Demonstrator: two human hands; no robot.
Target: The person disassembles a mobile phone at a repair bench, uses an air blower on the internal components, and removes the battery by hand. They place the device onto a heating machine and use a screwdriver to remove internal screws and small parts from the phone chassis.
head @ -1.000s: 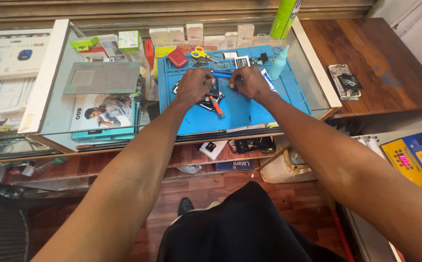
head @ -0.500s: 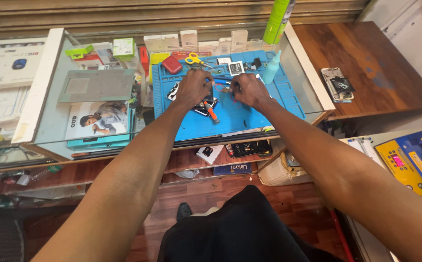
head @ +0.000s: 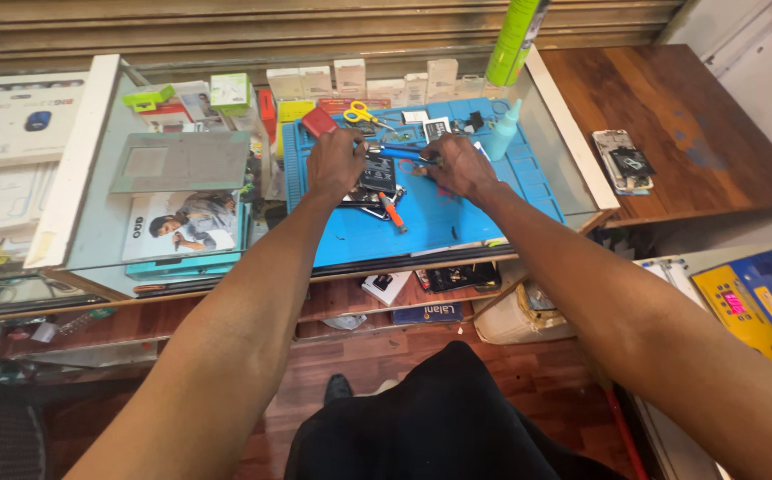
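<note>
While the opened phone [head: 375, 178] is being steadied by the left hand [head: 334, 162], a blue tool [head: 401, 153] is being gripped in the right hand [head: 459, 166] fingers; disassembly seems midway, parts unremoved.

A single head-worn camera looks steeply down and forward from above the person's shoulders, so both bare forearms run up from the lower corners toward the middle of the frame. It faces a glass-topped counter [head: 102, 222] with a blue rubber work mat [head: 439, 222] at arm's length, near centre. A brown wooden table [head: 670, 116] fills the upper right, a ribbed metal shutter [head: 226, 27] crosses the top edge, and the reddish floor lies below. There is no second view.
</note>
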